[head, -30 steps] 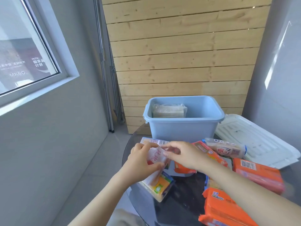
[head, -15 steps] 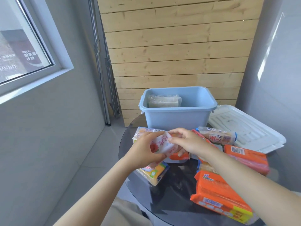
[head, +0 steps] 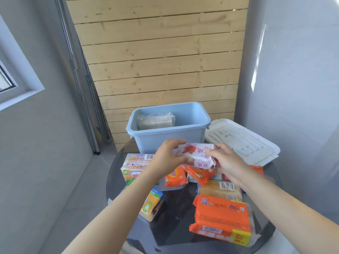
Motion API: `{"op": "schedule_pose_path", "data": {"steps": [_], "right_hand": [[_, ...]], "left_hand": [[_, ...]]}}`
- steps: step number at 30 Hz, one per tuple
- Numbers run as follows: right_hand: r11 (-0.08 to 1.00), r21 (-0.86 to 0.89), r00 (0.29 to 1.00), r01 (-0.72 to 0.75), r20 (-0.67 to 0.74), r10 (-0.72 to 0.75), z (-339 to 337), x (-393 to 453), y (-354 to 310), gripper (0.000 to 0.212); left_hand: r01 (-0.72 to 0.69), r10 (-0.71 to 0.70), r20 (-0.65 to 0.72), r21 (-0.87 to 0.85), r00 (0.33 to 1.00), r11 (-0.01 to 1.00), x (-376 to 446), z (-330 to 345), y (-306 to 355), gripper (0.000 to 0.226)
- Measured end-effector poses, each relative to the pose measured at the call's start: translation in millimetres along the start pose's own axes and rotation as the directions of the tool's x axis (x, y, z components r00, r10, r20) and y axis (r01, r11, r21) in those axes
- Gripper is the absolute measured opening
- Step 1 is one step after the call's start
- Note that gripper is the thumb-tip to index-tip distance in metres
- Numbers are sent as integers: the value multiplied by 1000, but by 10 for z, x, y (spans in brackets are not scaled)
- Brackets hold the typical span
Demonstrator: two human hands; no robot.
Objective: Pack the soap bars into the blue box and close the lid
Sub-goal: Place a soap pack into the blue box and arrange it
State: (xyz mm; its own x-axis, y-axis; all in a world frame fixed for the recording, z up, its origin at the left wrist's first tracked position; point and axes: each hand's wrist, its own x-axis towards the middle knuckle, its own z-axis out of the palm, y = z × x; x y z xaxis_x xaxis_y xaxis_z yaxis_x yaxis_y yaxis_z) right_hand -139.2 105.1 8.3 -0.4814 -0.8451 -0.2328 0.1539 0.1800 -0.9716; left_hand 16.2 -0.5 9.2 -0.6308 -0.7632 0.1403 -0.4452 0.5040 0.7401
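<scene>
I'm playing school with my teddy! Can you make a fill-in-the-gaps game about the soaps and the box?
1. Both hands hold a white soap pack with a ____ flower on it.
2. The blue box has ____ pack inside.
3. The white lid lies to the ____ of the box.

Missing words: red; one; right

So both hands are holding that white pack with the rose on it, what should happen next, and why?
Probably lift the white pack forward over the rim of the blue box and set it inside. The left hand and right hand grip its two ends just in front of the box, which stands open with room beside the one clear-wrapped pack. The lid lies off to the right.
</scene>
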Motion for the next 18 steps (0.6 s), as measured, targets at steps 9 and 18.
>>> {"op": "schedule_pose_path", "data": {"steps": [9, 18], "right_hand": [[887, -462, 984, 1, -159, -84, -2, -55, 154, 21], [901, -375, 975, -220, -98, 198, -55, 4, 116, 34]], "left_hand": [[197, -202, 93, 60, 975, 979, 161, 207, -195, 57], [383, -330, 284, -156, 900, 911, 287, 190, -133, 47]]}}
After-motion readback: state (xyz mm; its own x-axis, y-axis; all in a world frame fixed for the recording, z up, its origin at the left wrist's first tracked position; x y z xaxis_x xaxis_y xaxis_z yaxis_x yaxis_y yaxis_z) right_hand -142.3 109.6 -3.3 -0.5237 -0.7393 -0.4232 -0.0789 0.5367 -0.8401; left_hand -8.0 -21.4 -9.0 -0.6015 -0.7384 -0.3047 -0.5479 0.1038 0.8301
